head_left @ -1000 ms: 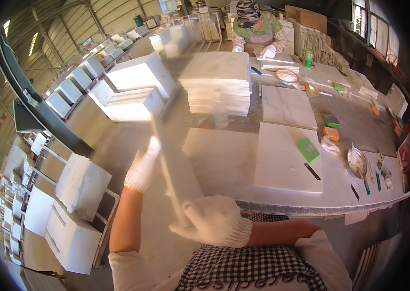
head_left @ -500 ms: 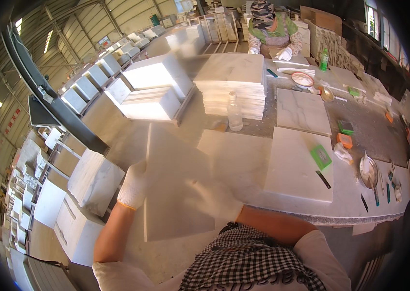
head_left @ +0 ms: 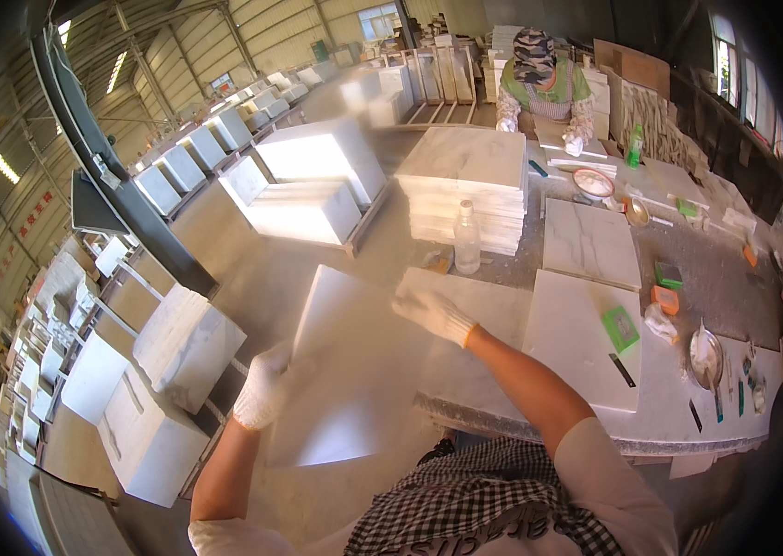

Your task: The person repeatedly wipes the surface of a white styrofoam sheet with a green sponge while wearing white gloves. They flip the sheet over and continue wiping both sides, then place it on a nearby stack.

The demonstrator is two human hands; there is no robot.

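Note:
A pale marble slab (head_left: 350,371) is held tilted before me, off the table's left edge, with a bright patch of light on its lower part. My left hand (head_left: 264,385), in a white knit glove, is closed on the slab's left edge. My right hand (head_left: 433,313), gloved too, is at the slab's upper right corner with its fingers stretched out. Whether those fingers touch the slab I cannot tell. Beneath and beyond the right hand, another marble slab (head_left: 475,324) lies on the table, next to a white slab (head_left: 567,371) bearing a green block (head_left: 620,328) and a dark thin strip (head_left: 622,370).
A clear bottle (head_left: 467,243) stands before a tall slab stack (head_left: 465,171). A bowl of white paste (head_left: 704,361), orange block (head_left: 664,298) and small tools lie to the right. A co-worker (head_left: 544,93) works at the far end. Stone blocks (head_left: 164,347) and a steel post (head_left: 146,218) are left.
My right hand has moved from over the slab's face up and away to its upper right corner. The slab has tilted and now catches light low down. The view has shifted slightly.

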